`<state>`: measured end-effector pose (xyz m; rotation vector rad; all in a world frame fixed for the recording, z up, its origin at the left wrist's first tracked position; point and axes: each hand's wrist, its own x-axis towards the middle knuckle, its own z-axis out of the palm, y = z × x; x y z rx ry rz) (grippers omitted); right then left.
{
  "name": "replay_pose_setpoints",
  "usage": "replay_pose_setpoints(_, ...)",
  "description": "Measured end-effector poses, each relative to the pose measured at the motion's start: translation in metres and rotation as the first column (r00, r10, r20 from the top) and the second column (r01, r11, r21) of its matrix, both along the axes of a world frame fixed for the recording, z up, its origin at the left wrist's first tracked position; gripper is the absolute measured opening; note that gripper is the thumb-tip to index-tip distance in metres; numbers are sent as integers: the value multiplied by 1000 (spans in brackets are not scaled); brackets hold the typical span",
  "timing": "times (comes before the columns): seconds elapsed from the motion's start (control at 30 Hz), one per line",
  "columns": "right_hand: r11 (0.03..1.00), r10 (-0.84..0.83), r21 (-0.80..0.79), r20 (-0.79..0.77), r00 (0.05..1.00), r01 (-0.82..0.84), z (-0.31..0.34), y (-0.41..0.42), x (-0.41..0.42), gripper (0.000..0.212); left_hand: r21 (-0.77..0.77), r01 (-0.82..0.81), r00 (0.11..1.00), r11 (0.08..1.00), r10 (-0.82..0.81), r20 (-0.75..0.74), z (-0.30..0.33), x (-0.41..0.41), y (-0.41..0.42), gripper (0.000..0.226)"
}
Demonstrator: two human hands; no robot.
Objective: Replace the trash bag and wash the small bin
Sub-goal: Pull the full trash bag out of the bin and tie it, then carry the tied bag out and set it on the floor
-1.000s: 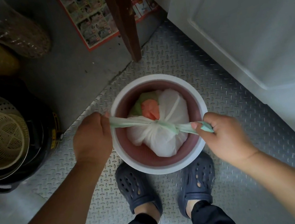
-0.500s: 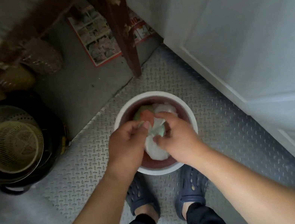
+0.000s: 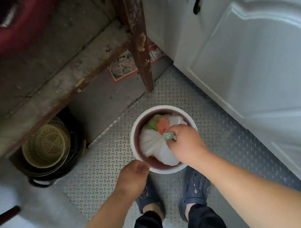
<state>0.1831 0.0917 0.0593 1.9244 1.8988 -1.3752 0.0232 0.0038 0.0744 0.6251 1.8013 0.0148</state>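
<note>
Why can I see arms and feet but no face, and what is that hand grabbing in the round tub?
The camera sits on the person's head and looks down, so you see only their arms, legs and shoes. The round tub is a small bin standing on the bumpy metal floor. Inside it is a full white trash bag, already tied shut. The right hand is gripping the bag's knot, probably to lift it out. The left hand is at the bin's near edge; whether it touches the edge is hard to tell. To the left, a yellow basket sits in a dark pot under a bench. A white cupboard door is on the right.
</note>
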Motion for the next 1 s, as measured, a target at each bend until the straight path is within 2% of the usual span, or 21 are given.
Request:
replay_pose_setpoints(0.1, 1000, -2, 9, -11, 1000, 2, 42, -4, 0, 27, -177, 149, 988, 973, -153, -10, 35, -19, -32, 27)
replay_pose_setpoints(0.17, 1000, -6, -7, -30, 1000, 5, 76, -8, 1, 22, -222, 177, 982, 959, -186, -23, 67, -31, -50, 25)
replay_pose_setpoints(0.37, 1000, 6, -13, -20, 1000, -6, 171, -28, 16, 12, -186, 80, 992, 979, -96, -78, 151, -39, -99, 20)
replay_pose_setpoints(0.47, 1000, 23, -21, 55, 998, -22, 222, -46, 30, 31, -163, 140, 987, 977, -151, -57, 202, -31, -123, 22)
replay_pose_setpoints(0.6, 990, 140, -34, 230, 963, -136, 288, -60, 54, 36, -118, 205, 977, 972, -210, -28, 275, -24, -149, 15)
replay_pose_setpoints(0.67, 985, 174, -38, 295, 940, -170, 315, -68, 66, 33, -94, 254, 966, 963, -258, -31, 306, -31, -164, 19)
replay_pose_setpoints(0.77, 986, 168, -64, 334, 928, -156, 353, -74, 77, 15, -48, 281, 958, 959, -283, -46, 342, -52, -183, 22)
replay_pose_setpoints(0.83, 984, 180, -68, 364, 914, -167, 370, -76, 84, 22, -33, 232, 971, 972, -234, -46, 359, -69, -195, 18)
replay_pose_setpoints(1.0, 967, 254, -89, 408, 877, -239, 390, -75, 102, 21, -42, -55, 996, 998, 52, -69, 384, -94, -230, 18)
